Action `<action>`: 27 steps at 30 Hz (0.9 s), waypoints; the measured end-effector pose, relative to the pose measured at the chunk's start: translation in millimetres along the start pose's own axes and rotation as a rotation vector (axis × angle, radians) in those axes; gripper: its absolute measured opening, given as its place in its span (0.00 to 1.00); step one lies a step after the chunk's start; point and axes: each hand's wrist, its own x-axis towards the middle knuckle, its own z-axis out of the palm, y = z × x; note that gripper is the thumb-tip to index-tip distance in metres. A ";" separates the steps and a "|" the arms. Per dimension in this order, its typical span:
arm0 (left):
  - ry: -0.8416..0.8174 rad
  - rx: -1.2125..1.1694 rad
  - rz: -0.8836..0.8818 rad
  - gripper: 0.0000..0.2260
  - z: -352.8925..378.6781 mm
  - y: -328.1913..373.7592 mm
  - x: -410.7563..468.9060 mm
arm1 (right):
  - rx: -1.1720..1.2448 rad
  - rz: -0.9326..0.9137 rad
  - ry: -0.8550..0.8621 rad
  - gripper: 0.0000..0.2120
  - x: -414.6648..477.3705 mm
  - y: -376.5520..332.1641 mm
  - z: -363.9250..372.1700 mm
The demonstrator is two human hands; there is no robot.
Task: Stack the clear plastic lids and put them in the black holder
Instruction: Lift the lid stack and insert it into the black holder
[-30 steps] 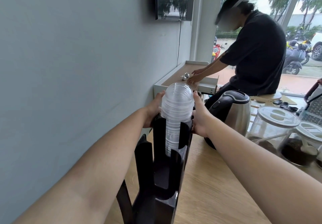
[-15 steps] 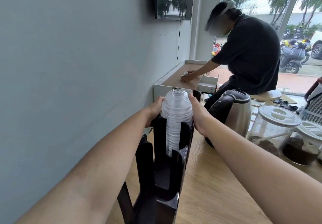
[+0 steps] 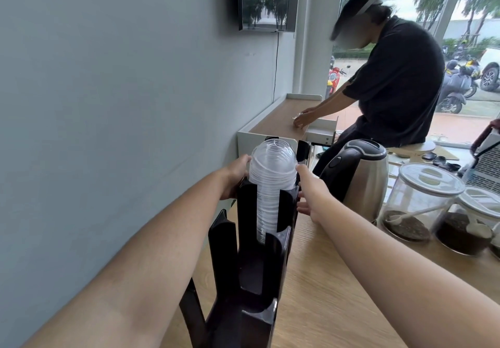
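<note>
We cannot see the lower part of the lid stack (image 3: 272, 174): the uprights of the black holder (image 3: 243, 280) cover it, and the holder's base runs off the bottom edge. The fingers of our left hand (image 3: 235, 173) are hidden behind the stack, so their grip cannot be read. Our right hand (image 3: 311, 190) shows only its back. At the right edge, the second glass jar (image 3: 472, 220) is cut off.

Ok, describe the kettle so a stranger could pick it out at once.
On the wooden counter, look just right of the black holder with its clear lid stack. The electric kettle stands there: brushed steel body, black lid and handle, unlike the glass jars beside it.
</note>
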 end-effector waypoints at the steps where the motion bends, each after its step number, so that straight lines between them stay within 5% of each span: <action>1: -0.005 -0.005 0.005 0.26 0.5 -0.1 -0.2 | 0.013 0.017 -0.029 0.34 -0.3 0.7 0.3; 4: -0.055 -0.025 -0.005 0.34 2.0 5.1 -2.3 | 0.028 0.040 -0.075 0.38 4.9 -2.0 0.5; 7: -0.084 -0.014 -0.032 0.44 2.3 10.4 -2.2 | 0.027 0.044 -0.075 0.30 5.6 -7.3 0.8; 11: -0.055 0.037 -0.035 0.36 4.8 15.0 -7.4 | 0.062 0.070 -0.082 0.25 2.6 -14.9 0.2; 17: 0.058 -0.006 0.016 0.19 7.2 15.6 -8.8 | 0.037 0.083 -0.090 0.39 -5.7 -22.8 4.4; 27: 0.170 0.028 0.027 0.17 14.7 20.2 -28.3 | -0.054 0.039 -0.115 0.30 -13.4 -25.2 -8.1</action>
